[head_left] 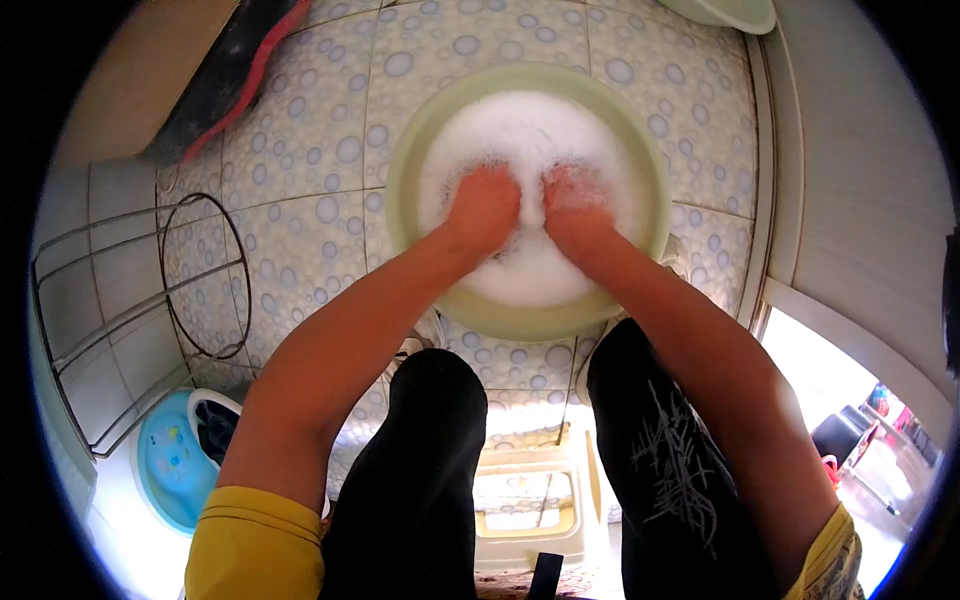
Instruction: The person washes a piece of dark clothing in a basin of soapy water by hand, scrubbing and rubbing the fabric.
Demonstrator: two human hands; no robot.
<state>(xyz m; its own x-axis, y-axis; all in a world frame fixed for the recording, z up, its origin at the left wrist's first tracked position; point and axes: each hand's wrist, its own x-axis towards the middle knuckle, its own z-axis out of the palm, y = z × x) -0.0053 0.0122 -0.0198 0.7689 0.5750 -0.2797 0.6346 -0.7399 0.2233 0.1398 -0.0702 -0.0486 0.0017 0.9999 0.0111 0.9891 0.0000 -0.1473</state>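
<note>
A pale green basin [400,205] full of white suds [530,120] sits on the floor in front of my knees. Both hands are down in the foam near its middle, a small gap apart. My left hand [485,208] is curled, with its knuckles up and its fingertips sunk in the suds. Foam covers part of my right hand [577,207], which also looks closed. Whatever lies under the foam, or in my fingers, is hidden.
Patterned tiles [300,170] make up the floor. On the left stand a wire rack [110,325] and a blue basin [170,465]. A plastic stool [530,460] shows between my legs. Another pale green basin [730,12] is at the top right, beside a panel [865,190].
</note>
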